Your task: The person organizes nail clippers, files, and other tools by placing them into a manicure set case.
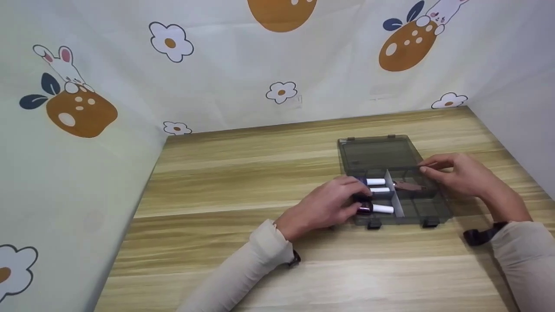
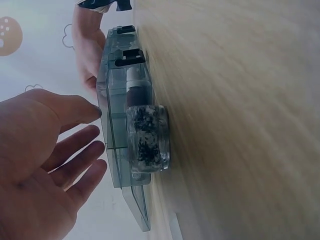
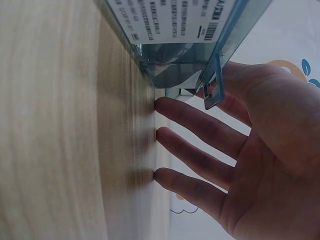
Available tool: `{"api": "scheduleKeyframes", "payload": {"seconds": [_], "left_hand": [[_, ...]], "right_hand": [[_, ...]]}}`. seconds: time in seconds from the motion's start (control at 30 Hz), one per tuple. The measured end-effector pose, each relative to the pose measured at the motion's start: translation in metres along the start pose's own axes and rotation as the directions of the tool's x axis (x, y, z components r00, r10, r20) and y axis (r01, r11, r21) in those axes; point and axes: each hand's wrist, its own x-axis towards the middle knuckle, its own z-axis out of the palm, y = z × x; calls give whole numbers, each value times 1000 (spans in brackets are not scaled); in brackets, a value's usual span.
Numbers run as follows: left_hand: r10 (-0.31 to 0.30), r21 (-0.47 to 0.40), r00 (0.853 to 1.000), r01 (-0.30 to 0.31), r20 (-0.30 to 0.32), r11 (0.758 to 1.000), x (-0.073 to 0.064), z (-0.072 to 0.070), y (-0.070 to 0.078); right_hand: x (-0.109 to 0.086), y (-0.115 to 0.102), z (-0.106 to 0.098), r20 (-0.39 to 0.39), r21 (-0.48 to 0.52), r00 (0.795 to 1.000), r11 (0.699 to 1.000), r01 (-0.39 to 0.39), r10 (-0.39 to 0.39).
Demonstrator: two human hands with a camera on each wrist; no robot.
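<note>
A grey see-through organizer box (image 1: 416, 212) stands with its lid (image 1: 377, 151) folded back. Nail polish bottles lie in its left part: a dark red one (image 1: 365, 208) in front and others with white caps (image 1: 376, 181) behind. My left hand (image 1: 329, 201) reaches over the box's left end, fingertips right at the bottles. In the left wrist view its fingers are loosely spread, thumb tip at the rim, nothing between. My right hand (image 1: 466, 175) pinches the rear right corner with thumb and index; its other fingers (image 3: 190, 155) stretch down to the table.
A white divider (image 1: 394, 199) splits the box, with a brownish item (image 1: 407, 186) lying right of it. A clear glass bottle with black flecks (image 2: 147, 137) stands close against the box's outside. Two black latches (image 1: 373, 224) stick out in front. A printed curtain (image 1: 225, 78) borders the wooden table (image 1: 208, 234).
</note>
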Motion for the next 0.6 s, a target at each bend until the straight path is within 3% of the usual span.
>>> {"api": "scheduleKeyframes", "payload": {"seconds": [0.33,0.6], "left_hand": [[-32,42,999,34,-43,999,-8,-3,2],[-111,10,994,111,-2,994,-23,-4,-5]], "right_hand": [[0,0,1,4,-2,1000,1000,-1,1],[0,-1,0,-8,-15,999,999,31,-31]]}}
